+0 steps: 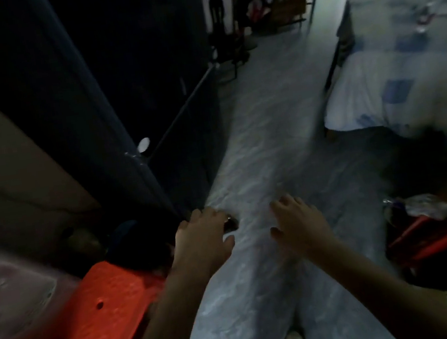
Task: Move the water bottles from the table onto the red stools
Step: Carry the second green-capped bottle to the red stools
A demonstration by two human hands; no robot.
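Note:
My left hand [201, 237] and my right hand [300, 220] hang side by side over the grey floor, fingers apart, holding nothing. A red stool [106, 306] stands at the lower left, its seat bare, just left of my left forearm. At the right edge a second red stool [427, 235] carries clear plastic water bottles [419, 203] lying on top. The frame is blurred and dim, and no table with bottles is visible.
A dark cabinet or door [120, 97] with a white knob rises on the left. A bed with a blue-and-white cover [411, 85] fills the right. Chairs and clutter [257, 6] stand at the far end of the grey floor corridor [255, 141].

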